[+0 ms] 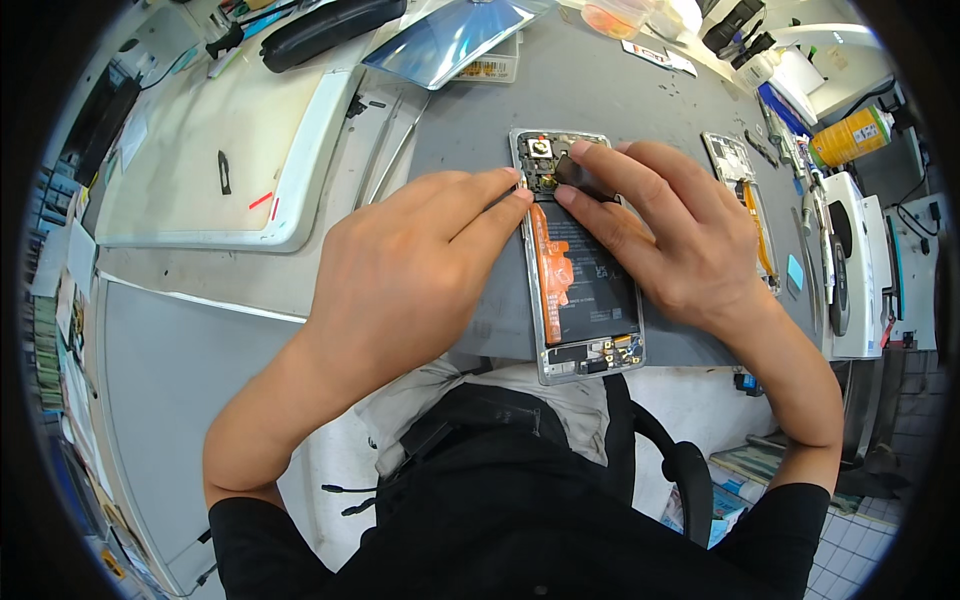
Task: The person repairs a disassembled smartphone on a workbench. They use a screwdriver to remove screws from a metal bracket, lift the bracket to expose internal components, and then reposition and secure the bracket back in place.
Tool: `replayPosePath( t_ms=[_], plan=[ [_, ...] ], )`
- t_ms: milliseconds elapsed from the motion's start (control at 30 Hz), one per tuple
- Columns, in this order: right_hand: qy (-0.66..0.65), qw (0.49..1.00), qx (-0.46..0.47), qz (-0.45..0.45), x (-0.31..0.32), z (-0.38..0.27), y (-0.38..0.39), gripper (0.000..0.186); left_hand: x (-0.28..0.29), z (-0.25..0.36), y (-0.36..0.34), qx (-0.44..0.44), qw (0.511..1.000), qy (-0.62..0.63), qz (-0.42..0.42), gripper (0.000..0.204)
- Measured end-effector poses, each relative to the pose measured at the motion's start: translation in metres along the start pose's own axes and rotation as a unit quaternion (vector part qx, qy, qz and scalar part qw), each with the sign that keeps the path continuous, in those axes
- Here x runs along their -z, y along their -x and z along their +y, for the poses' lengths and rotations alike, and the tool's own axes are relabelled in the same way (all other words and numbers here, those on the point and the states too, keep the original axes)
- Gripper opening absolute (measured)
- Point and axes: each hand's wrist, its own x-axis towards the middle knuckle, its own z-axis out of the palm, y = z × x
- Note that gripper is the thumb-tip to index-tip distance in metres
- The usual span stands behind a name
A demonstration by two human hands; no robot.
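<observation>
An opened phone [590, 265] lies near the front edge of the grey mat, its back off. Inside it I see a black battery with an orange strip [552, 270], a camera module [541, 148] at the far end and a small circuit board at the near end. My left hand [420, 255] pinches the phone's left edge near the camera end, thumb and forefinger close together. Between thumb and forefinger of my right hand [680, 225] is a small black plate-like part [583, 178], tilted over the phone's upper right. My fingers partly hide that part and the board beneath.
Another opened phone frame [735, 170] lies to the right, near tweezers and tools. At left stands a white-rimmed flat plate [200, 160] with a small black blade-like piece on it. A shiny blue panel [455, 45], a black pouch [330, 30] and a yellow can [850, 138] lie farther off.
</observation>
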Motion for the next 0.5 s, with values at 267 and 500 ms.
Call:
replayPosePath(
  t_ms=[267, 500],
  plan=[
    [-0.024, 0.998, -0.015, 0.05, -0.007, -0.002, 0.0, 0.02, 0.007, 0.001, -0.005, 0.001, 0.999, -0.026, -0.025, 0.044],
    [-0.042, 0.997, -0.04, 0.041, -0.007, -0.005, 0.002, 0.019, 0.017, -0.01, -0.011, -0.08, 0.99, -0.083, -0.084, 0.039]
  ],
)
